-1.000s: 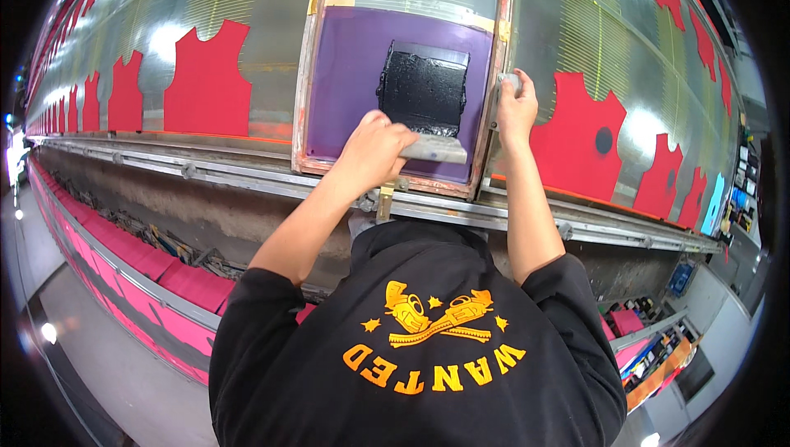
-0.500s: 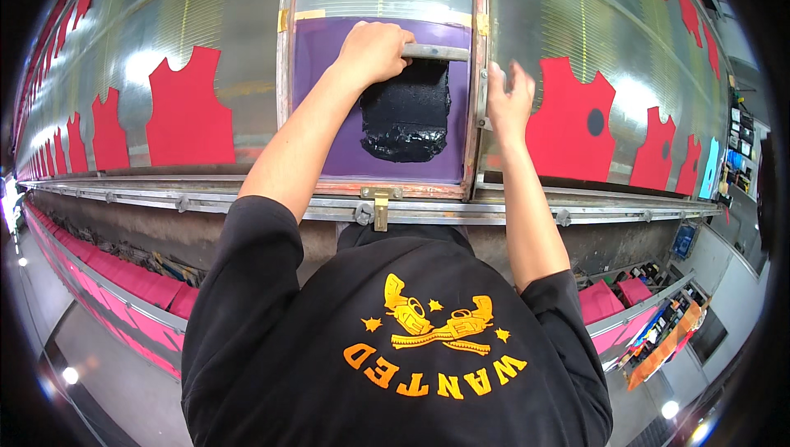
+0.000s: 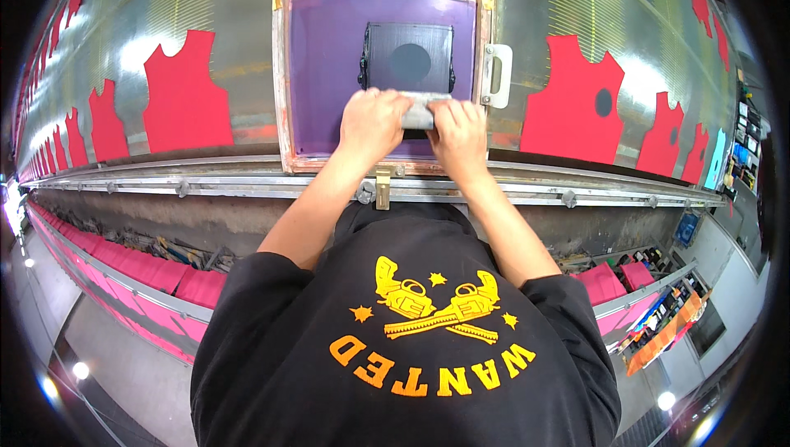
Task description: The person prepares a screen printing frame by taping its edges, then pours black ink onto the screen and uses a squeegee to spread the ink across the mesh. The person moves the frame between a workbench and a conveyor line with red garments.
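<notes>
My left hand [image 3: 370, 126] and my right hand [image 3: 461, 138] are both closed on the grey top bar of a squeegee [image 3: 420, 110], one at each end. It rests across the near part of a purple printing screen [image 3: 329, 60] in a worn frame [image 3: 281, 77]. Behind the squeegee, a thin black ink film [image 3: 383, 44] covers a rectangle with thicker ridges along its sides. A darker round spot [image 3: 411, 62] shows in its middle. The squeegee's blade and the ink just in front of it are mostly hidden by the bar and my fingers.
Red vest-shaped fabric panels lie left [image 3: 183, 101] and right [image 3: 568, 101] of the frame; right-hand ones carry a dark round print [image 3: 604, 103]. A white handle [image 3: 505, 77] juts from the frame's right side. A metal rail [image 3: 271, 188] with a brass-coloured bracket [image 3: 383, 190] runs along the near edge.
My right hand has come from beside the frame onto the squeegee. Both hands have drawn it toward me, leaving the thick black ink behind it spread thin, with the round spot showing.
</notes>
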### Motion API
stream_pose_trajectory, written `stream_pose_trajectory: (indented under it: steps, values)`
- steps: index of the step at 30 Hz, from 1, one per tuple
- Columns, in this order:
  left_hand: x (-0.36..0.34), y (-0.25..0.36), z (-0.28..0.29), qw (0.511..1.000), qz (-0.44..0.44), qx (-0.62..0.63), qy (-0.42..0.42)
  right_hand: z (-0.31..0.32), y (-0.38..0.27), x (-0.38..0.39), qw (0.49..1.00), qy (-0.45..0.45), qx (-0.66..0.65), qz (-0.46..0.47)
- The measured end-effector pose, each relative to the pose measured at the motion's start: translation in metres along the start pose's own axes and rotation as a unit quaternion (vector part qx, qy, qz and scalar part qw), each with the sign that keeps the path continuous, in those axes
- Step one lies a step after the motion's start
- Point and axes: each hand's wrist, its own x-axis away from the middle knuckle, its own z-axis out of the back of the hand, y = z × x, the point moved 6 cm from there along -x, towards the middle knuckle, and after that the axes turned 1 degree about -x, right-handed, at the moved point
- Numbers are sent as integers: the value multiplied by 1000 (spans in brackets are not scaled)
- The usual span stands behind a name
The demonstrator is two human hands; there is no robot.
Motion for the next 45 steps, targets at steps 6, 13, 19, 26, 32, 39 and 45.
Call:
stream_pose_trajectory:
  steps: [6, 13, 19, 26, 32, 39, 45]
  values:
    - [5, 7, 31, 998, -47, 38, 22, 33, 49, -24, 978, 43, -149, -137]
    - [-16, -3, 30, 987, -75, 60, -125, -6, 173, -40, 879, 42, -235, -412]
    - [-85, -37, 68, 995, -88, 35, 7, 12, 158, -54, 826, 5, -343, -447]
    - [-29, -31, 43, 989, -65, 55, 120, 37, 128, -70, 831, 35, -338, -440]
    - [89, 8, 27, 989, -86, 71, 99, 42, 122, -79, 910, 178, -206, -314]
    - [122, -96, 85, 991, -32, 93, 93, -26, 32, -112, 857, 213, -363, -298]
    - [178, -251, 146, 992, 0, 111, 65, -143, -130, -156, 901, 197, -260, -287]
